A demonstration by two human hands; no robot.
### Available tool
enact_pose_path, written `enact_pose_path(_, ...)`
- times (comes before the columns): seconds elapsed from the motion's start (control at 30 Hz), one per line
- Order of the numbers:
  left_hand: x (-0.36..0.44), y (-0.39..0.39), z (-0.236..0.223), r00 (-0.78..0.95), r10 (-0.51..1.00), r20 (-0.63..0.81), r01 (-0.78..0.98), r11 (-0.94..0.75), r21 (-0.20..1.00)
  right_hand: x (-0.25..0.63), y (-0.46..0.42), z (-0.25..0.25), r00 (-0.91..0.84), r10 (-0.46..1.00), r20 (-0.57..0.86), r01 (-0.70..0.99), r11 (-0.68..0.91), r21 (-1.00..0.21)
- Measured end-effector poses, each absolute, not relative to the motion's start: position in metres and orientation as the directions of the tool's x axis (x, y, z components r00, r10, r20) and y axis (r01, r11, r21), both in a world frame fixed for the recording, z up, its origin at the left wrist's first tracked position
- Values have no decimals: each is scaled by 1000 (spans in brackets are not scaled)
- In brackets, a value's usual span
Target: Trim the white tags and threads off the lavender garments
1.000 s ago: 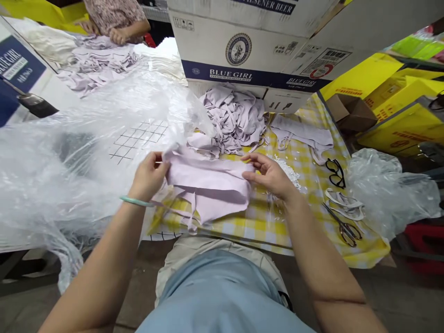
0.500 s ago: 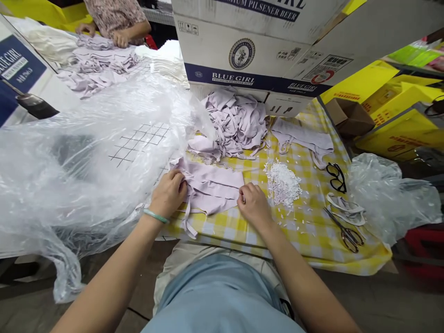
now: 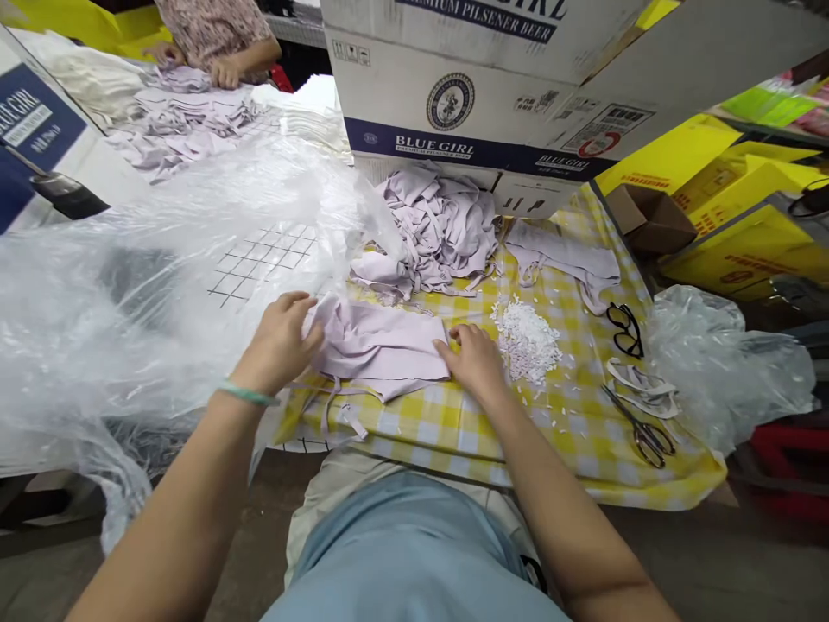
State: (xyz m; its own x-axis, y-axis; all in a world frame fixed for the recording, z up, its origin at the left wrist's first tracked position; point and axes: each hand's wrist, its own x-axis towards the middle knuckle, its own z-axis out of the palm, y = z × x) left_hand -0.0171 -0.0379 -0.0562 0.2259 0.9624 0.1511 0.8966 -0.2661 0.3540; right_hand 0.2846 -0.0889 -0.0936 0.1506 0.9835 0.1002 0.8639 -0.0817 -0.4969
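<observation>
A pale lilac garment with thin straps (image 3: 389, 341) lies spread on the yellow checked tablecloth (image 3: 446, 445), its straps trailing at the lower left. My left hand (image 3: 278, 341) is at the garment's left end, fingers and thumb apart, with a green bangle on the wrist. At the right edge my right hand (image 3: 477, 363) rests, its thumb against the cloth and apart from the bent fingers. Behind the garment a heap of crumpled lilac garments (image 3: 440, 229) sits against a carton. Right of my hand is a pile of small white bits (image 3: 528, 341).
Clear plastic sheeting (image 3: 97, 302) covers the left side. A large beer carton (image 3: 498, 95) stands at the back. Scissors (image 3: 648, 441), black glasses (image 3: 627, 330) and a plastic bag (image 3: 725, 363) lie at right. Across the table, another person's hands (image 3: 225, 72) touch lilac fabric.
My left hand has let go of the garment's left end and moved left, its fingers opening. The garment looks smoother and shifted slightly left. My right thumb has parted from the fingers.
</observation>
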Motion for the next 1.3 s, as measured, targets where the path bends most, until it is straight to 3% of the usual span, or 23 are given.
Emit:
enact_pose_path(0.17, 2, -18, -63, 211, 965, 157, 893, -256, 371, 273, -78, -93, 143, 987, 73, 712, -51, -701)
enact_pose_path(0.23, -2, -30, -52, 130, 963, 235, 828, -236, 509, 282, -94, -85, 124, 991, 48, 504, -21, -863)
enact_pose_path(0.3, -13, -50, -34, 44, 972, 230, 667, -200, 718, 292, -117, -72, 106, 994, -14, 172, -32, -985)
enact_pose_path(0.4, -32, -82, 0, 45, 993, 110, 402, -119, 908, 300, -151, -45, 81, 991, -104, -152, -91, -984)
enact_pose_path(0.53, -45, -99, 31, 37, 991, 126, 278, -131, 951, 302, -166, -18, 127, 988, -83, -257, -49, -965)
enact_pose_path(0.7, -28, -66, 17, 37, 991, 131, 334, -136, 933, 311, -127, -26, 213, 977, 14, -153, 48, -987)
enact_pose_path(0.8, -15, -55, -15, 12, 980, 201, 594, -168, 787, 321, -107, -47, 281, 956, 87, 131, 51, -990)
enact_pose_path(0.9, -9, -64, -47, 119, 961, 251, 738, -255, 625, 329, -108, -70, 318, 934, 163, 393, 26, -919)
enact_pose_path(1.0, -7, -71, -69, 201, 960, 193, 776, -276, 567, 331, -118, -90, 293, 949, 119, 480, -38, -877)
enact_pose_path(1.07, -2, -63, -79, 136, 974, 181, 825, -212, 523, 328, -115, -100, 301, 950, 80, 543, -102, -834)
enact_pose_path(1.17, 12, -37, -84, 21, 997, 74, 879, -54, 474, 317, -92, -106, 302, 945, 129, 697, -127, -705)
enact_pose_path(1.3, 22, -18, -76, 59, 994, -92, 876, -7, 482, 303, -65, -102, 279, 945, 169, 806, -135, -577)
